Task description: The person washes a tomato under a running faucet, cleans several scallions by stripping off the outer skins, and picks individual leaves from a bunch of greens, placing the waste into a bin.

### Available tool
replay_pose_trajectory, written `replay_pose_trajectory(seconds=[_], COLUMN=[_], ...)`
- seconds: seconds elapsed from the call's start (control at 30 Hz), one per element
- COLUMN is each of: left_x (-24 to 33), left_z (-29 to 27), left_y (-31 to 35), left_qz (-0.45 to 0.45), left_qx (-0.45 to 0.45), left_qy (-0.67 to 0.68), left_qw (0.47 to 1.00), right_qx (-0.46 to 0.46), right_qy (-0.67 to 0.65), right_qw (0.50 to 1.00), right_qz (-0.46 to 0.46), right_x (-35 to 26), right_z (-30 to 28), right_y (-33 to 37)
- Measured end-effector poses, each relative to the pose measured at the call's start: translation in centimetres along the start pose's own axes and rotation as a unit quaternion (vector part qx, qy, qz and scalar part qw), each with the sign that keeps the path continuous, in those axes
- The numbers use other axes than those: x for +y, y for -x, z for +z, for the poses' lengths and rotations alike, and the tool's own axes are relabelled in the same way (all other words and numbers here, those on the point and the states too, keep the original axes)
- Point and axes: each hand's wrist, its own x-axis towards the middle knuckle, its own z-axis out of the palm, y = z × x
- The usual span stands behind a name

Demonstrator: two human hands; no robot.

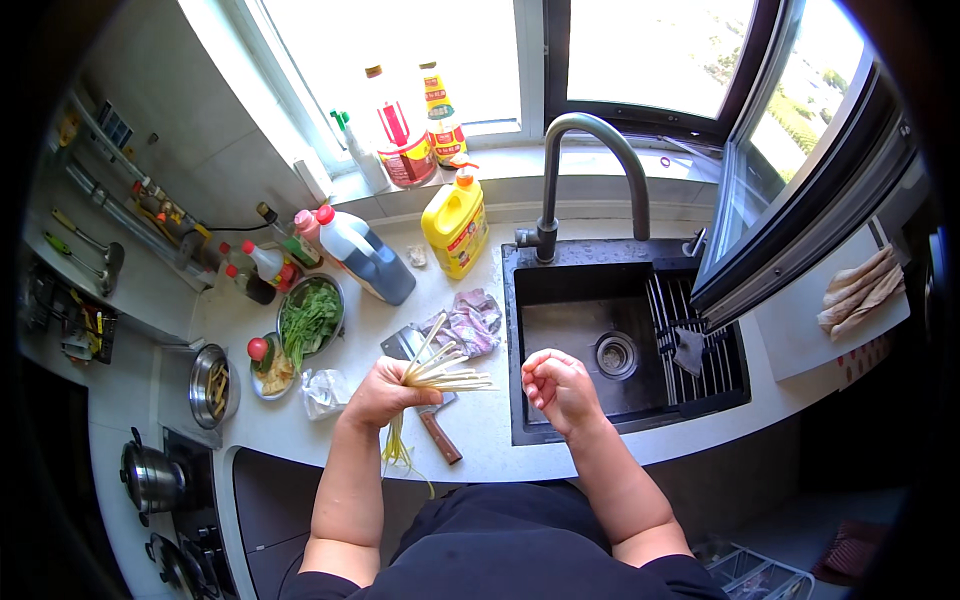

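Observation:
In my left hand (pixel 379 393), fingers wrapped round them, is a bunch of pale yellow chives (pixel 440 374). Their whitish stem ends fan out to the right, and the thin yellow-green leaves hang below the hand. My right hand (pixel 562 392) is raised over the left edge of the sink (pixel 511 330), apart from the chives. Its fingers are curled in against the thumb; whatever may be between them is too small to make out. Under the chives lies a cleaver (pixel 440 438) with a wooden handle, its blade partly covered. A crumpled purplish plastic bag (pixel 472 322) sits just behind it.
Left on the counter stand a bowl of leafy greens (pixel 311 318), a plate (pixel 270 394), a clear plastic bag (pixel 324 393) and a steel pot (pixel 213 388). Behind are a blue-capped-in-red jug (pixel 365 258) and a yellow oil jug (pixel 456 226). A faucet (pixel 548 200) arches over the sink; an open window frame (pixel 775 230) juts in.

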Motion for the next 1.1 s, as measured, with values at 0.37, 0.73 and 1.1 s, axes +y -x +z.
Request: replay_pose_trajectory(seconds=[0.37, 0.73, 1.1], left_x=[0.1, -0.2, 0.2], left_z=[1.3, 2.6, 3.8], left_y=[-0.1, -0.3, -0.5], left_qz=[-0.010, -0.004, -0.016], left_qx=[-0.049, 0.020, 0.086], left_qy=[-0.080, -0.242, -0.329], left_qw=[0.995, 0.970, 0.940], right_qx=[-0.080, -0.041, -0.029], right_qy=[0.151, 0.294, 0.559], right_qw=[0.984, 0.955, 0.800], right_qz=[-0.040, -0.016, -0.215], right_x=[-1.7, -1.4, 1.0], right_z=[2.8, 1.5, 0.0], right_y=[2.0, 1.8, 1.2])
